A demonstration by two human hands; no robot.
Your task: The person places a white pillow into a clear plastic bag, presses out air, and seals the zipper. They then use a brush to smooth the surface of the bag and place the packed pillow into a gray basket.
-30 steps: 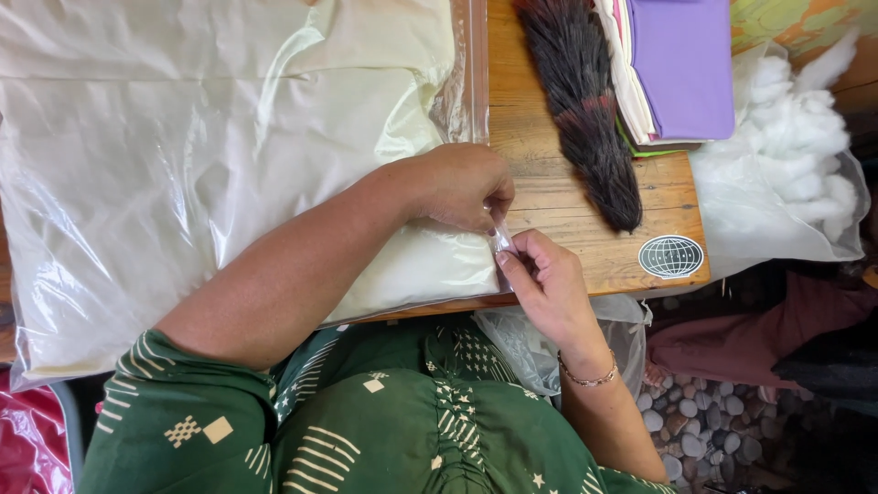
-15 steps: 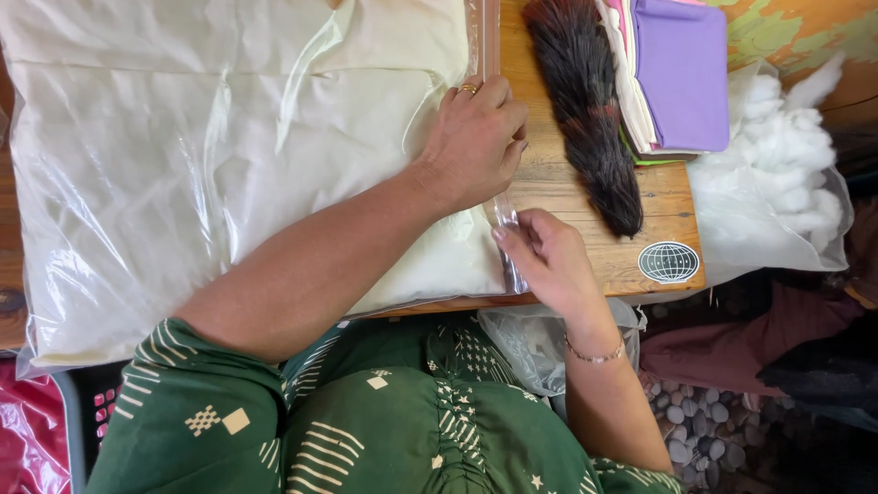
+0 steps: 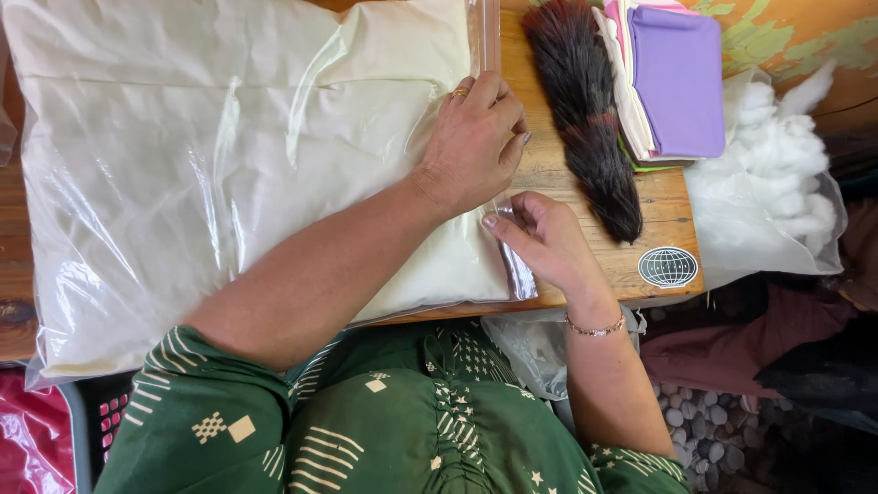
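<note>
A glossy, crinkled clear plastic bag [image 3: 183, 229] wraps a matt cream cloth cushion [image 3: 274, 110] across the left of the frame, and both lie on a bare wooden table [image 3: 549, 165] with a worn, dull grain. At upper right a dark brush [image 3: 585, 110] looks bristly and rough beside smooth folded cloth [image 3: 677, 82] in purple, while fluffy white fibre stuffing [image 3: 768, 155] sits at the right edge. A thin metal bracelet [image 3: 594, 327] glints at lower centre, over a soft printed green cloth garment [image 3: 412, 430].
</note>
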